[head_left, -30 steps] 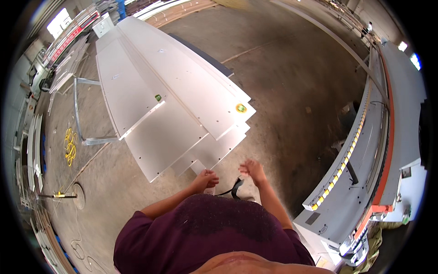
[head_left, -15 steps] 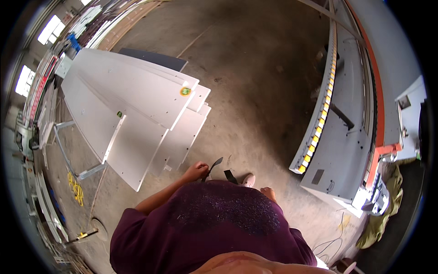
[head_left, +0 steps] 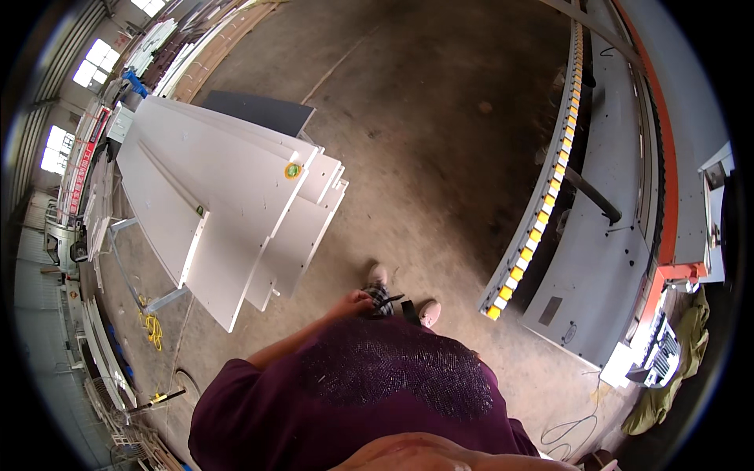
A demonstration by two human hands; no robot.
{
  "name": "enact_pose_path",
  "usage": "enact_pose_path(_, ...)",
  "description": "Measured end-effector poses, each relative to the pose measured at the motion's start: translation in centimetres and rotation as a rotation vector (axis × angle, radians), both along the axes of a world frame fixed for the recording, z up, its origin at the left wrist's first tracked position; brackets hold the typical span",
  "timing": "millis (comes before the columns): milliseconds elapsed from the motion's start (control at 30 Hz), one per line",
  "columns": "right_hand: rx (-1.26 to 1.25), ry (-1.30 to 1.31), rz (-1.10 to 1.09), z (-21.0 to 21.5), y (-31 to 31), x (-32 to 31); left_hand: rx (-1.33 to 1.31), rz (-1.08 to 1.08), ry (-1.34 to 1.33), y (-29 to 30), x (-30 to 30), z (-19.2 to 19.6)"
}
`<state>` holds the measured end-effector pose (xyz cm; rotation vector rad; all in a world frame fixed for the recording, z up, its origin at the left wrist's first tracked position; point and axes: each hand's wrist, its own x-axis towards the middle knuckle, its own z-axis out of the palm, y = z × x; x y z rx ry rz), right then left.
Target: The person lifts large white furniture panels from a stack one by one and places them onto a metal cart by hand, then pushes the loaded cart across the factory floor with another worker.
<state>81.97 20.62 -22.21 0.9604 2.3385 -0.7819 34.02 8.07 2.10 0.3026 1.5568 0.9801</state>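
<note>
My left hand (head_left: 355,303) is low in front of my body, its fingers closed. A narrow dark strip (head_left: 390,300), like a strap, sticks out from it toward the right; its other end is hidden. A second, wider dark strip (head_left: 410,312) hangs beside it at the hem of my purple shirt (head_left: 345,392). My right hand is out of sight behind the shirt. Ahead and to the left of my left hand lies a stack of white panels (head_left: 212,188), apart from it. A yellow-green tape roll (head_left: 292,170) rests on the top panel.
A long machine bed (head_left: 581,290) with a yellow-and-white edged rail (head_left: 542,220) runs along the right. A metal frame (head_left: 166,299) supports the panels. Yellow cord (head_left: 152,330) lies on the floor at left, a thin cable (head_left: 567,428) at lower right. A dark panel (head_left: 259,111) juts out behind the stack.
My left hand has moved slightly right, and the strip now points more sideways. My right hand has gone out of view. The view has shifted, and both shoes now show.
</note>
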Motion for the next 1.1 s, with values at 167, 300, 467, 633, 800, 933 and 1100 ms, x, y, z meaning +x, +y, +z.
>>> enact_pose_path(167,-0.116,0.047,-0.319,3.5,1.7,-9.9,-0.05,-0.005,0.02,4.3,-3.5,1.8)
enact_pose_path(300,-0.245,0.135,-0.496,8.9,5.1,-25.0,-0.026,-0.057,-0.06,8.5,-7.4,0.7)
enact_pose_path(467,-0.32,0.168,-0.562,11.0,7.0,-33.1,0.009,-0.103,-0.128,12.4,-12.2,1.4)
enact_pose_path(633,-0.323,0.144,-0.602,11.6,8.7,-34.5,-0.052,-0.148,-0.147,14.1,-14.7,0.2)
enact_pose_path(800,-0.292,0.119,-0.658,12.4,10.1,-31.8,-0.03,-0.197,-0.13,14.8,-14.9,-0.9)
enact_pose_path(933,-0.253,0.12,-0.743,12.9,10.7,-27.9,0.036,-0.175,-0.092,15.8,-14.1,-0.2)
enact_pose_path(1100,-0.209,0.125,-0.892,14.7,10.5,-20.9,0.081,-0.157,-0.136,15.6,-11.9,-0.3)
